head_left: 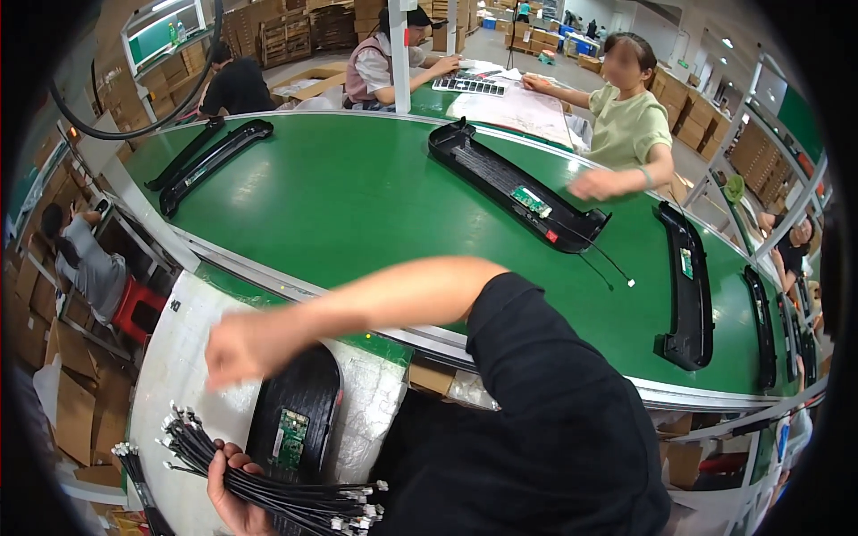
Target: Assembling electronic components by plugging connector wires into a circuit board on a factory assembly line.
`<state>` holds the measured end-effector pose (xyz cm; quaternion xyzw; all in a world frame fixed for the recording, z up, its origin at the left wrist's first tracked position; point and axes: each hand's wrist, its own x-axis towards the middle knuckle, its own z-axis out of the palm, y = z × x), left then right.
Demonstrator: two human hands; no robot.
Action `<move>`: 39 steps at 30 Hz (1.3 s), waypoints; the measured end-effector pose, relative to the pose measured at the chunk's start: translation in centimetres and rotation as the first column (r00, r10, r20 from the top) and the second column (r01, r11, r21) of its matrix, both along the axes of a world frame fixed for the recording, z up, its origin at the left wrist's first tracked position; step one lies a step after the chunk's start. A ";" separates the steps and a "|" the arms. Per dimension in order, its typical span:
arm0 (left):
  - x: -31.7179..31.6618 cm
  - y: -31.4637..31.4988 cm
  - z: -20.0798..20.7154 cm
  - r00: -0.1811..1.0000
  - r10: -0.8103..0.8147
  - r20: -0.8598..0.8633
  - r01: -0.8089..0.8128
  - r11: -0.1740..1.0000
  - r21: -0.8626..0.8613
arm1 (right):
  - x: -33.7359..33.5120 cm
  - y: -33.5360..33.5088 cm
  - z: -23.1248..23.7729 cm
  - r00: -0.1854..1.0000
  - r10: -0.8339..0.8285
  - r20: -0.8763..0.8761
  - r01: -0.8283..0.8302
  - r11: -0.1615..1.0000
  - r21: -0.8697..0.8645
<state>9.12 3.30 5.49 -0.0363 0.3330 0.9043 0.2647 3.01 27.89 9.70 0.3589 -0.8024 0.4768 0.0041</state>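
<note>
A bundle of black cables (pixel 295 497) with white plug ends rests in my left hand (pixel 231 493), its fingers wrapped around the middle. Beside it on the workbench lies a long black plastic housing (pixel 308 380), partly covered by the cables, with a green circuit board (pixel 290 438) inside. My right arm reaches across from the right. The right hand (pixel 246 348) hovers above the bench near the housing's left side, too smeared by motion to show its fingers.
Past the bench runs a green conveyor belt (pixel 357 196) with a metal edge. On it lie several black housings, one (pixel 500 179) trailing a thin cable. A co-worker (pixel 630 116) reaches over its far side. A second cable bundle (pixel 138 482) lies at the bench's left.
</note>
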 end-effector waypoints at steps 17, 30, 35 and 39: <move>-2.1 0.8 0.0 0.994 0.017 -0.106 -0.041 0.974 -0.224 | -1.2 -7.3 -2.8 0.789 0.156 0.595 0.085 0.930 -0.356; -4.4 -1.3 0.7 0.997 0.013 0.078 -0.015 1.000 0.027 | 0.7 -0.2 0.7 0.995 -0.102 -0.002 0.102 0.993 0.054; -3.9 1.7 2.1 0.989 0.034 0.146 0.003 0.969 -0.247 | 2.6 -1.6 0.4 0.965 -0.099 -0.243 0.141 0.976 0.163; -4.3 3.2 1.0 0.997 -0.009 0.077 0.035 0.939 -0.343 | 3.1 -1.6 -1.3 0.916 -0.160 -0.367 0.204 0.975 0.083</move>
